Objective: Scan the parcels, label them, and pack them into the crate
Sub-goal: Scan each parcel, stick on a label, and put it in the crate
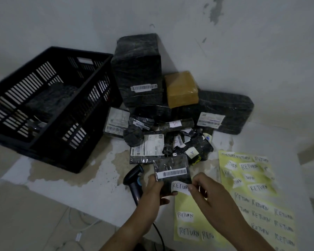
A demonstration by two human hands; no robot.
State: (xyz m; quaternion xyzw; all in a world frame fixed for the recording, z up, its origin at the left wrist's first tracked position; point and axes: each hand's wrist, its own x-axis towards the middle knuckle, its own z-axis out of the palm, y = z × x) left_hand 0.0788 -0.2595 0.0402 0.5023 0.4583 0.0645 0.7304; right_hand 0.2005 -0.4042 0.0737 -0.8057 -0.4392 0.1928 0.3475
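Currently the labelling step is in hand. A small black parcel (172,165), barcode strip up, is gripped at its left edge by the left hand (153,192), over the near middle of the surface (98,192). The right hand (207,191) pinches a white "RETURN" label (179,187) at the parcel's near edge. Next, I judge, the label needs pressing flat, clear of the barcode, before the parcel goes far left into the black crate (91,134). A scanner (134,180) lies just left of the hands, and yellow label sheets (257,196) lie to the right. Other parcels (140,73) pile against the far wall.
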